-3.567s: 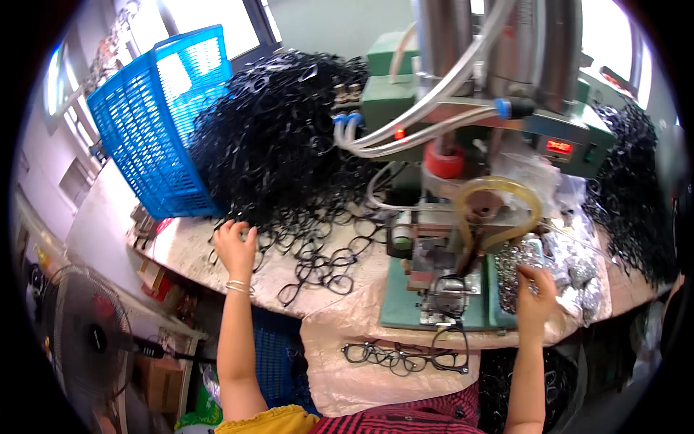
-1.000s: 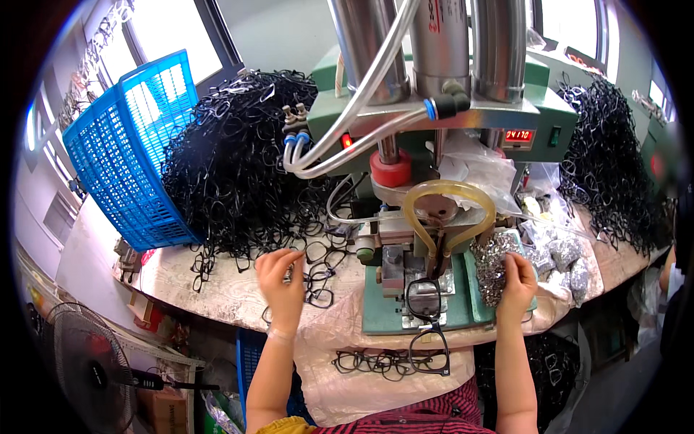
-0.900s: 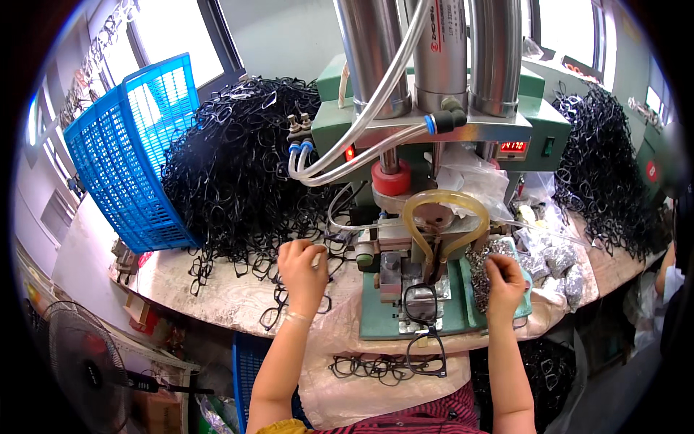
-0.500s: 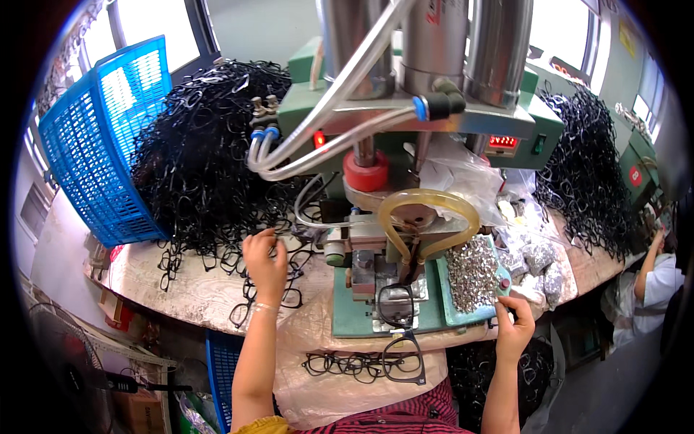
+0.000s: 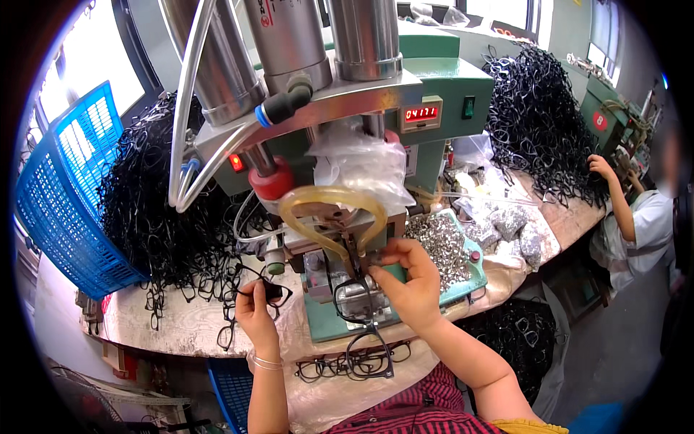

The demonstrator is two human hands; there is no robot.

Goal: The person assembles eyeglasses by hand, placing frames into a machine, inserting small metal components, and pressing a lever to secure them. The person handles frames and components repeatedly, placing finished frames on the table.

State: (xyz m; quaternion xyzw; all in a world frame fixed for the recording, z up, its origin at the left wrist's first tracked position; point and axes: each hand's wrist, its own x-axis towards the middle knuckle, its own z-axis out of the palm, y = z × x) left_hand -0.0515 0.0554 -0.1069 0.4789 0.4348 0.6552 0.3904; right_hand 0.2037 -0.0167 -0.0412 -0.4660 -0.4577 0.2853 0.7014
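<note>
A black plastic spectacle frame (image 5: 354, 300) sits under the green press machine (image 5: 376, 145), steadied by right hand (image 5: 408, 278) fingers pinching it; left of the machine, left hand (image 5: 254, 307) fingers pinch another black frame (image 5: 264, 289), ready above the counter (image 5: 181, 325)

Bright daylight floods in from the window (image 5: 94, 50) (blown out white), while fisheye bending darkens the rim.

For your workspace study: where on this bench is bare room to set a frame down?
Bare bench lies between the frame pile and the left hand. Crowded: around the press, the right hand and the metal bits.
</note>
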